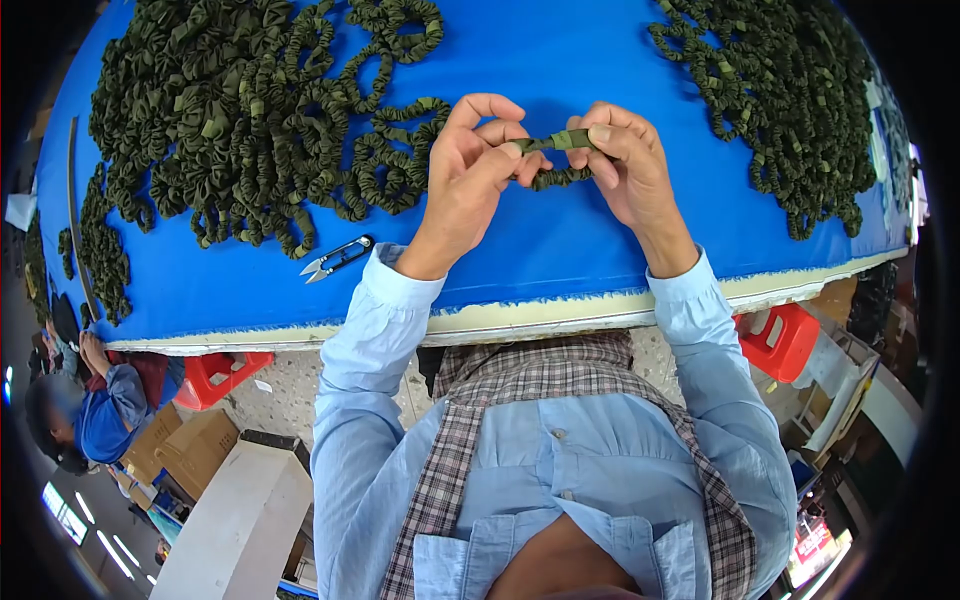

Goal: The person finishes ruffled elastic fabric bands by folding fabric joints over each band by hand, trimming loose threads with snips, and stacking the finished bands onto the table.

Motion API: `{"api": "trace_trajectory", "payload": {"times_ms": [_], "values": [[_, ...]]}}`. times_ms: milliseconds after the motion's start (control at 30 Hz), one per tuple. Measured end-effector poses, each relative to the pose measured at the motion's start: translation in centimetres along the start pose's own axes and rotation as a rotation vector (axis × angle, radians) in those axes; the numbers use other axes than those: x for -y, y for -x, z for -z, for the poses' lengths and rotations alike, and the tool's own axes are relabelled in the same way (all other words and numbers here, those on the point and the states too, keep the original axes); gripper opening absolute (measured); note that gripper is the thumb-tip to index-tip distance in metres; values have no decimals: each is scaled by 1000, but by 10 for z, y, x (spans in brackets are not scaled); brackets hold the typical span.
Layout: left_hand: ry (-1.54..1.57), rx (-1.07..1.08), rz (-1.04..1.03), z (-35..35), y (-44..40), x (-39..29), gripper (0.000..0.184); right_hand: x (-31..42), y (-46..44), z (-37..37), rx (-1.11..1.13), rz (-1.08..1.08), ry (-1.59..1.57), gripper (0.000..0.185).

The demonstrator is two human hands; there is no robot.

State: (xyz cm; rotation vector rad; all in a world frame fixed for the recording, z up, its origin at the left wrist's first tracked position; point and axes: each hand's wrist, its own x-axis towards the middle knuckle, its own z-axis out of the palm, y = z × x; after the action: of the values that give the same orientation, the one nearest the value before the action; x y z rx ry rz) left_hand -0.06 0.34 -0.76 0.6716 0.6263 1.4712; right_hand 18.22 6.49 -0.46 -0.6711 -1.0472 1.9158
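Between my two hands, above the blue cloth [520, 250], is a dark green gathered fabric band [563, 178] with a flat, smooth section at the top. My left hand [468, 180] pinches the left end of the flat section between thumb and fingers. On its right end, my right hand [630, 170] closes with thumb and forefinger. The gathered part hangs below, partly behind my fingers. A pair of thread snips [338, 259] lies left of my left forearm, blades pointing left.
A large heap of green scrunched bands [220, 110] covers the table's left, and another heap [780, 110] its right. Beyond the left table edge sits a co-worker [110, 410]. Red stools [780, 343] and cardboard boxes [197, 447] stand below table level.
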Motion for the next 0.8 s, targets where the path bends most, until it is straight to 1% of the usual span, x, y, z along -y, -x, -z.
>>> {"api": "trace_trajectory", "payload": {"times_ms": [33, 167, 200, 333, 367, 500, 700, 800], "values": [[0, -2, 0, 0, 1, -2, 30, 0, 0, -1, 1, -2, -1, 13], [-587, -21, -65, -3, 6, -11, 22, 3, 2, -6, 23, -35, 84, 11], [-587, -25, -64, -3, 7, -10, 22, 1, 1, -6, 25, -38, 83, 11], [-906, -26, -292, -8, 7, -4, 14, -6, 1, -3, 90, 25, 97, 11], [-906, -27, -293, -8, 8, -4, 14, -7, 1, -2, 91, 24, 98, 11], [-843, -105, -182, -9, 11, -4, 12, -10, -1, 0, 51, 78, 69, 11], [-838, -63, -228, -2, 8, 3, 11, -5, 0, 2, 55, 29, 66, 11], [-670, -109, -115, 6, 5, 9, 13, -5, 1, -13, -20, 12, 172, 12]]}}
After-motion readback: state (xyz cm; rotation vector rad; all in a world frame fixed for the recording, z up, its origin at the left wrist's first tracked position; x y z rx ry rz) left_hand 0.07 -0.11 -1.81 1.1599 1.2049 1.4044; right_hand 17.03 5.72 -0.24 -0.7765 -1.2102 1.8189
